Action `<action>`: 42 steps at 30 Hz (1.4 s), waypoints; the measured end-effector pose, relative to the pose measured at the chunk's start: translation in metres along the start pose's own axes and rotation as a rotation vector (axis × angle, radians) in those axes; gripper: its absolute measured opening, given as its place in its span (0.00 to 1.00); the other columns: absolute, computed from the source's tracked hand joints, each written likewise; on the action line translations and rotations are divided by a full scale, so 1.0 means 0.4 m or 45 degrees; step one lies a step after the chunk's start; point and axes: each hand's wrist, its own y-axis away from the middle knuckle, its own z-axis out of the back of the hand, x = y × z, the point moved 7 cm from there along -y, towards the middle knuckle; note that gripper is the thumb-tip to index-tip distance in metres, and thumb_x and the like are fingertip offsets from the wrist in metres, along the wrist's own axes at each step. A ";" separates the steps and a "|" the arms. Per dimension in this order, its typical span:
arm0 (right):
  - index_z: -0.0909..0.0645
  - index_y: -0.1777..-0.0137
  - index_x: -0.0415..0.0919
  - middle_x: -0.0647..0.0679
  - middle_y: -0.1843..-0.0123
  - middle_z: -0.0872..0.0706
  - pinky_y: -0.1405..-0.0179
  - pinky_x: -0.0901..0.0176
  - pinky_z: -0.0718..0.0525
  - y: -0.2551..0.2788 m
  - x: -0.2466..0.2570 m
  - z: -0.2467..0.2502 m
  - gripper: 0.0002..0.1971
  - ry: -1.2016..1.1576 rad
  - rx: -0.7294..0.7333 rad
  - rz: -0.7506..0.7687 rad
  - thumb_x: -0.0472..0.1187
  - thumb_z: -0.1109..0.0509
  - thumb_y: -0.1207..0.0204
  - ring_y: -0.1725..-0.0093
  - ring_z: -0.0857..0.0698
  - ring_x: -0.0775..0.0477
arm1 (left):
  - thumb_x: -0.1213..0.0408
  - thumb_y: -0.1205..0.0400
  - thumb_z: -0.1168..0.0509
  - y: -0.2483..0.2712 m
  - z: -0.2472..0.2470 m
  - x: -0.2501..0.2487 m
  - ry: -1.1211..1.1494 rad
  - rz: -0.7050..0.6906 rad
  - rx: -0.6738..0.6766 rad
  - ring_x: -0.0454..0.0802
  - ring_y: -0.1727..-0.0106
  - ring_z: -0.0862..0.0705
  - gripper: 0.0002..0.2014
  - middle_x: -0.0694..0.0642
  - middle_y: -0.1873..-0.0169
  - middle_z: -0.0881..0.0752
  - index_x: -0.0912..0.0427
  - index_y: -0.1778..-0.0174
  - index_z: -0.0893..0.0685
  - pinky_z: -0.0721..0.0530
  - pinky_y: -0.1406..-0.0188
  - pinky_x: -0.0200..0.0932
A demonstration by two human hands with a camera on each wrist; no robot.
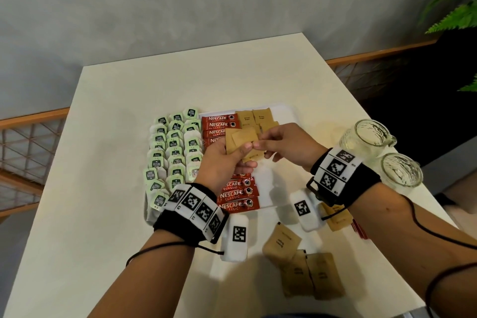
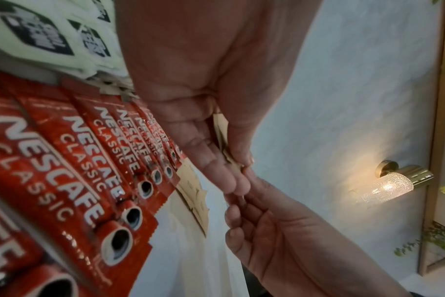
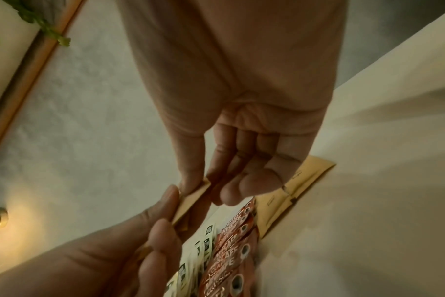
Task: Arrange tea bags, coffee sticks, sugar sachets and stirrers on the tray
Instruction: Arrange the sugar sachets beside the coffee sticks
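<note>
Over the middle of the tray (image 1: 280,108) I've got both hands busy with the brown sugar step. Tea bags (image 1: 175,148) are already laid out in green rows on the left and the coffee sticks (image 1: 236,195) run in a red column next to them, so sugar looks like the job right now. My left hand (image 1: 222,160) has its fingers (image 2: 217,160) and thumb clamped on a small fan of sugar sachets (image 1: 241,141), and my right hand (image 1: 286,144) is pinching the edge of one with thumb and forefinger, I'd guess to peel it off the stack. Next move probably means sliding that single sachet free without dragging the others, then laying it flat beside the sachets already at the far right of the tray (image 1: 254,117). More loose sachets (image 1: 305,270) are waiting on the worktop (image 1: 103,162) near me, so I'd say I'm well along but not done, and I can't spot any stirrers anywhere. Readable stuff: the sticks say "NESCAFE CLASSIC", the far sachets say "Brown Sugar", and there's a date-like stamp on one in my hand that's too small to read. Tea bag tags have a dark logo I can't make out. Two glass mugs (image 1: 384,152) sit off to my right.
</note>
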 end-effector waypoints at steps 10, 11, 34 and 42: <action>0.16 0.56 0.40 0.47 0.65 0.15 0.72 0.67 0.17 0.015 0.012 -0.001 0.03 -0.099 -0.012 -0.014 0.34 0.24 0.25 0.72 0.17 0.57 | 0.54 0.11 0.44 0.022 0.028 -0.005 0.116 0.038 -0.101 0.55 0.66 0.09 0.14 0.65 0.56 0.09 0.60 0.44 0.19 0.10 0.67 0.44; 0.16 0.56 0.39 0.46 0.65 0.15 0.73 0.67 0.17 0.015 0.012 0.002 0.03 -0.107 -0.022 -0.019 0.34 0.24 0.25 0.72 0.17 0.57 | 0.54 0.11 0.45 0.024 0.037 -0.009 0.133 0.038 -0.133 0.55 0.66 0.09 0.13 0.64 0.57 0.09 0.58 0.46 0.19 0.10 0.67 0.45; 0.13 0.61 0.37 0.43 0.68 0.12 0.71 0.63 0.18 -0.018 -0.120 0.032 0.06 0.061 -0.280 -0.368 0.37 0.19 0.32 0.71 0.16 0.50 | 0.51 0.12 0.43 0.024 0.106 -0.032 -0.017 -0.039 -0.276 0.39 0.80 0.26 0.13 0.44 0.77 0.20 0.52 0.45 0.16 0.23 0.81 0.34; 0.18 0.63 0.41 0.45 0.60 0.11 0.61 0.53 0.16 -0.001 -0.092 0.060 0.13 0.220 -0.377 -0.284 0.47 0.19 0.33 0.67 0.17 0.48 | 0.54 0.12 0.42 0.028 0.103 -0.031 0.042 0.030 -0.295 0.42 0.75 0.23 0.11 0.52 0.64 0.16 0.53 0.41 0.18 0.20 0.81 0.36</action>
